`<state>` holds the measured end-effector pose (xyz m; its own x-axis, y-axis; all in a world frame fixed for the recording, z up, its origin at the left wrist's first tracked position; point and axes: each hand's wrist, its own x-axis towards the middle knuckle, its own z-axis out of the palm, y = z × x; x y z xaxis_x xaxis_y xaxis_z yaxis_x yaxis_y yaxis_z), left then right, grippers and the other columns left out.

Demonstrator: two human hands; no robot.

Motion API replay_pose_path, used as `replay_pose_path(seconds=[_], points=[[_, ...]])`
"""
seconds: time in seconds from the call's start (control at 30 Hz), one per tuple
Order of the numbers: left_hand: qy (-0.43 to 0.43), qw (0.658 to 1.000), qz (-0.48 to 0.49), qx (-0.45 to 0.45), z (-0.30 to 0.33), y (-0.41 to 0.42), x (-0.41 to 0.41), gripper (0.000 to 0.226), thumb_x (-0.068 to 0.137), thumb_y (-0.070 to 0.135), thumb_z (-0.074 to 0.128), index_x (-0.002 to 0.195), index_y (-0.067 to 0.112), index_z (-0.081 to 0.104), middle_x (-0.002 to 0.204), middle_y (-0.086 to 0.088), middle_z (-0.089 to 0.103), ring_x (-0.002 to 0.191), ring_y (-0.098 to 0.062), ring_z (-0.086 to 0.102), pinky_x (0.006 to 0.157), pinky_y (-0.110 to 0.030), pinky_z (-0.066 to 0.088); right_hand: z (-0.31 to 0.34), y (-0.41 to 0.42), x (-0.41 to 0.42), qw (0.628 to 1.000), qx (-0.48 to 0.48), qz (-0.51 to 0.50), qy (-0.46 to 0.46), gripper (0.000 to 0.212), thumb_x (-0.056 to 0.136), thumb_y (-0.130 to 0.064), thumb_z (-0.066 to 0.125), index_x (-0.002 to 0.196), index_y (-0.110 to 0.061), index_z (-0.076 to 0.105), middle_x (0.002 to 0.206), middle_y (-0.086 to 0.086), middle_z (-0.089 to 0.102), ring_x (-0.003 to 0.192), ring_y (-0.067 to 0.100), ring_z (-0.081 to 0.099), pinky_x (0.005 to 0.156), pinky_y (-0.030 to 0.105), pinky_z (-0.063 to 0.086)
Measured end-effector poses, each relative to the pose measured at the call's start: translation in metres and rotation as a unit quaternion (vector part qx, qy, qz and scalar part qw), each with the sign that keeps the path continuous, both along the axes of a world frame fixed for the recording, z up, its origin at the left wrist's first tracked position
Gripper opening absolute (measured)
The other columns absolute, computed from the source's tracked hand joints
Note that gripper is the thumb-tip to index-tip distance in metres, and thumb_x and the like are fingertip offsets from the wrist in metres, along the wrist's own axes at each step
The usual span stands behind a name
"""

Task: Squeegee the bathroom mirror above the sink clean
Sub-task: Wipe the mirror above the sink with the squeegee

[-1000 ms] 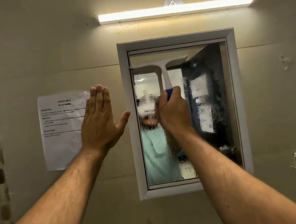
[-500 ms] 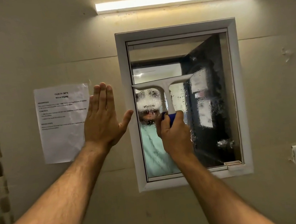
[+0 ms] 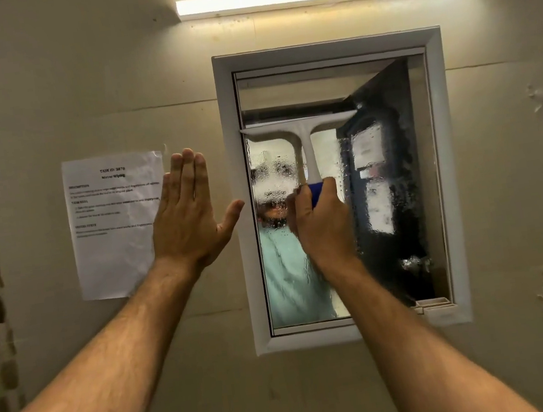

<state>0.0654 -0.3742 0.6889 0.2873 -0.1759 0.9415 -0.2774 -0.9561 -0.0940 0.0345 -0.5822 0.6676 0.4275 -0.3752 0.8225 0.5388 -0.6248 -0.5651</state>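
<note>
Squeegee point(image 3: 301, 127) blade level across the wet mirror point(image 3: 393, 172).
Your right hand point(image 3: 322, 223) grips its handle; your left hand point(image 3: 188, 216), at 9 o'clock, lies flat, fingers spread, on the wall point(image 3: 75, 93).

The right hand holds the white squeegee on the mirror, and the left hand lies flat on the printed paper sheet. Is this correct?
Not fully. In the head view, the left hand lies flat on the bare beige wall, between the printed paper sheet and the white-framed mirror. The right hand does hold the white squeegee.

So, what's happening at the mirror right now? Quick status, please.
Right hand gripping squeegee, blade on upper mirror. Left hand open, flat by the frame. Glass below blade wet. Nothing blocking.
</note>
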Motion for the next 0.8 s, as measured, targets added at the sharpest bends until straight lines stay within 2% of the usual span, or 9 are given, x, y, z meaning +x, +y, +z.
replay_pose_path(seconds=[0.13,0.2,0.3,0.37,0.43,0.53,0.67,0.7,0.8], points=[[0.008,1.000,0.015,0.001,-0.001,0.005,0.003,0.097,0.094,0.075,0.018,0.162,0.008,-0.002,0.170,-0.010,-0.010,0.157,-0.022,-0.013,0.127,-0.036,-0.007,-0.030,0.003,0.002,1.000,0.006,0.008,0.012,0.030,0.103,-0.044,0.039,0.117,-0.018,0.043,0.084,0.000,0.057,0.068,0.013,0.057,0.051,0.024,0.045],[0.007,1.000,0.020,0.003,0.001,0.007,0.004,0.097,0.094,0.075,0.017,0.162,0.008,-0.003,0.170,-0.010,-0.010,0.157,-0.022,-0.013,0.127,-0.036,-0.006,-0.024,0.003,0.003,1.000,0.005,0.001,-0.008,0.030,0.103,-0.041,0.041,0.116,-0.015,0.045,0.078,-0.004,0.054,0.064,0.005,0.053,0.045,0.014,0.037],[0.005,1.000,0.016,0.001,0.007,0.008,0.004,0.097,0.094,0.074,0.018,0.162,0.007,-0.003,0.170,-0.011,-0.009,0.157,-0.023,-0.012,0.128,-0.037,-0.004,0.013,0.003,0.002,0.999,-0.003,0.003,-0.033,0.029,0.104,-0.040,0.040,0.114,-0.014,0.045,0.077,-0.005,0.055,0.063,0.005,0.054,0.045,0.013,0.038],[0.002,1.000,0.012,-0.004,0.012,0.008,0.003,0.097,0.094,0.073,0.018,0.162,0.007,-0.003,0.170,-0.012,-0.009,0.157,-0.023,-0.012,0.127,-0.036,-0.006,0.043,0.003,0.001,0.999,-0.002,0.015,-0.040,0.029,0.104,-0.040,0.038,0.114,-0.014,0.045,0.082,0.003,0.060,0.068,0.014,0.060,0.053,0.025,0.049],[-0.003,1.000,0.008,-0.007,0.015,0.007,0.003,0.097,0.094,0.073,0.019,0.162,0.007,-0.003,0.170,-0.012,-0.009,0.157,-0.023,-0.011,0.127,-0.035,-0.008,0.063,0.004,0.001,0.999,0.001,0.011,-0.048,0.030,0.104,-0.039,0.038,0.114,-0.012,0.046,0.087,0.007,0.062,0.072,0.020,0.061,0.059,0.032,0.052],[-0.006,1.000,0.011,-0.005,0.015,0.006,0.005,0.097,0.094,0.073,0.019,0.162,0.007,-0.003,0.170,-0.012,-0.010,0.157,-0.024,-0.011,0.127,-0.035,-0.008,0.055,0.004,0.005,0.999,0.001,-0.003,-0.040,0.031,0.103,-0.039,0.039,0.117,-0.012,0.047,0.085,0.003,0.059,0.070,0.015,0.058,0.053,0.022,0.043],[0.004,1.000,0.017,0.002,0.004,0.005,0.008,0.097,0.094,0.073,0.019,0.161,0.007,-0.004,0.170,-0.012,-0.010,0.157,-0.024,-0.012,0.127,-0.035,-0.008,-0.006,0.000,0.010,1.000,-0.004,-0.021,-0.018,0.029,0.103,-0.042,0.040,0.116,-0.016,0.044,0.077,-0.007,0.053,0.062,0.002,0.051,0.044,0.011,0.034],[0.007,1.000,0.017,0.003,0.001,0.004,0.009,0.097,0.094,0.073,0.019,0.161,0.007,-0.004,0.170,-0.012,-0.011,0.157,-0.023,-0.013,0.127,-0.036,-0.008,-0.020,0.000,0.010,1.000,-0.002,-0.018,-0.009,0.030,0.103,-0.043,0.039,0.116,-0.017,0.043,0.080,-0.003,0.056,0.064,0.004,0.054,0.046,0.012,0.039],[0.010,1.000,0.022,0.008,-0.003,0.003,0.009,0.097,0.094,0.074,0.018,0.162,0.007,-0.004,0.170,-0.012,-0.011,0.157,-0.024,-0.013,0.128,-0.038,-0.006,-0.042,0.001,0.007,1.000,0.008,-0.007,0.025,0.034,0.102,-0.047,0.037,0.120,-0.019,0.042,0.092,0.005,0.061,0.075,0.022,0.062,0.059,0.036,0.057]])
